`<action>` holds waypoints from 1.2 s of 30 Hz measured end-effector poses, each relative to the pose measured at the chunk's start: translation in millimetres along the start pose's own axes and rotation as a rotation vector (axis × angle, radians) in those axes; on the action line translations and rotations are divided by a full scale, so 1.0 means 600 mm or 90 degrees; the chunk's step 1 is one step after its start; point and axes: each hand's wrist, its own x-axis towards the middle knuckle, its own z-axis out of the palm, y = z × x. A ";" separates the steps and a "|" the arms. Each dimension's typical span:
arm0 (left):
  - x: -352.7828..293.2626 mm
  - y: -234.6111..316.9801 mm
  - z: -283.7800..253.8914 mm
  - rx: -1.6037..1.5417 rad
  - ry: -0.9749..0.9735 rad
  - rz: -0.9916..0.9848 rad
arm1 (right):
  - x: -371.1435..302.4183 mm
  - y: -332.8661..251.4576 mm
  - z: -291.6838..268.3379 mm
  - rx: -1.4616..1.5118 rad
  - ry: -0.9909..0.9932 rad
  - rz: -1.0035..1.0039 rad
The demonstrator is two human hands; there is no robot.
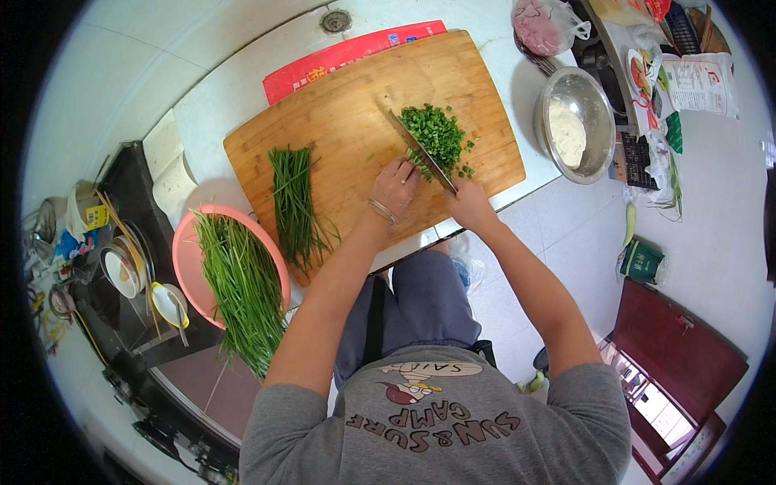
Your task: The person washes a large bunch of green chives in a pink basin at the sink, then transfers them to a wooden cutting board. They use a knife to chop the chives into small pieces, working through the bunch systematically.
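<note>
My right hand is wrapped round the handle of a kitchen knife, whose blade slants up and left over the wooden cutting board. My left hand, with a bangle at the wrist, has its fingers curled close against the blade's left side. Short green chive ends show at its fingertips; the palm hides the rest. Just right of the blade lies a heap of chopped chives. A bundle of uncut chives rests on the board's left part.
A pink basin full of long chives stands left of the board. To the right, a metal bowl holds pale dough. Behind it sits a plastic bag of pink meat. A red sheet shows behind the board.
</note>
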 end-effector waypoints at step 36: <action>0.003 0.003 -0.012 0.016 -0.043 -0.015 | 0.064 0.001 0.053 -0.039 -0.061 0.019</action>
